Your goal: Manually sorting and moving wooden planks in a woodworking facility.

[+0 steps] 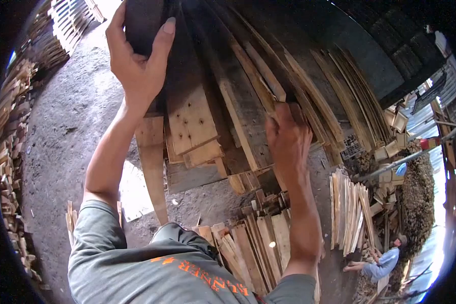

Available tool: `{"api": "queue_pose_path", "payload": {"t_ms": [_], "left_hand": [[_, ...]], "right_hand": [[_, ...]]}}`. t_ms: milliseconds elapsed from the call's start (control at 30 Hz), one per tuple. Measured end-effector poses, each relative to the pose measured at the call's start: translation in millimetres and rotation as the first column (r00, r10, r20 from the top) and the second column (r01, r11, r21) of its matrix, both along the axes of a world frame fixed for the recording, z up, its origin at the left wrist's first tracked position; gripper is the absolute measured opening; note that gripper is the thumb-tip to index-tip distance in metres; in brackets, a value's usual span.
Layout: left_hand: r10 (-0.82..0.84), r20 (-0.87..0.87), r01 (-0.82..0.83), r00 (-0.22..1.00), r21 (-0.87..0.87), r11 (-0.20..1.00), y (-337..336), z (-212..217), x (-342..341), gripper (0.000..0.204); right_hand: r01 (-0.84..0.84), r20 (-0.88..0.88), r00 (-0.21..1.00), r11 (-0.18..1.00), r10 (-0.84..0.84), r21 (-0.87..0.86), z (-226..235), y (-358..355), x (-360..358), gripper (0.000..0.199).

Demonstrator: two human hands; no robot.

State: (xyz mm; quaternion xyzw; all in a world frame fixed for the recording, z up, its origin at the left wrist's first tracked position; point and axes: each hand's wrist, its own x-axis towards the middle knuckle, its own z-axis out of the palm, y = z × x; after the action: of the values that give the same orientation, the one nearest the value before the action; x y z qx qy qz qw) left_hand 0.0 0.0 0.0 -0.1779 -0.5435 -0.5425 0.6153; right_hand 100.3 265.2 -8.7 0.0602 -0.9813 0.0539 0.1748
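Step in hand: pulling stock from the leaning stack of planks. Looks like selection/grip stage, nothing lifted free yet.

Left hand: raised, wrapped around the top edge of a dark plank, thumb on one side, fingers on the other. Firm hold. That plank stands upright at the left end of the stack, against the other boards.

Right hand: back of the hand faces the camera, fingers curled onto the end of a lighter plank mid-stack. Can't tell if it's a full grip or just a touch; fingertips are hidden behind the wood.

Around: a pale board with nail holes sits between the two hands, short offcuts lie on the dirt floor below, a bundle of thin slats stands to the right. Another person crouches well apart, lower right.

Judgement on next move: the dark plank overlaps its neighbours, so it needs tipping clear of the stack before lifting. Right hand has to either steady the adjacent boards or commit to a grip. Risk: loose boards sliding when one comes out.
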Motion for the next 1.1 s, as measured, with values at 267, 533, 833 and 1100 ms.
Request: {"api": "queue_pose_path", "payload": {"t_ms": [267, 533, 833, 1100], "left_hand": [[0.078, -0.071, -0.083, 0.994, -0.060, 0.995, -4, -3, -6, 0.067], [0.069, -0.124, -0.076, 0.990, -0.051, 0.996, -9, -9, -12, 0.064], [0.334, -0.098, -0.347, 0.938, -0.188, 0.919, -10, -3, -1, 0.067], [0.402, -0.023, -0.397, 0.916, -0.212, 0.893, -14, 1, 8, 0.076]], "right_hand": [[-0.141, -0.518, 0.844, 0.990, 0.136, 0.030, -15, -2, -51, 0.078], [-0.233, -0.289, 0.957, 0.602, 0.004, -0.764, -12, 2, -71, 0.085], [-0.105, -0.121, 0.993, 0.429, -0.010, -0.897, -16, 49, -97, 0.052], [-0.023, -0.173, 0.961, 0.565, -0.214, -0.824, 91, 76, 119, 0.051]]}}
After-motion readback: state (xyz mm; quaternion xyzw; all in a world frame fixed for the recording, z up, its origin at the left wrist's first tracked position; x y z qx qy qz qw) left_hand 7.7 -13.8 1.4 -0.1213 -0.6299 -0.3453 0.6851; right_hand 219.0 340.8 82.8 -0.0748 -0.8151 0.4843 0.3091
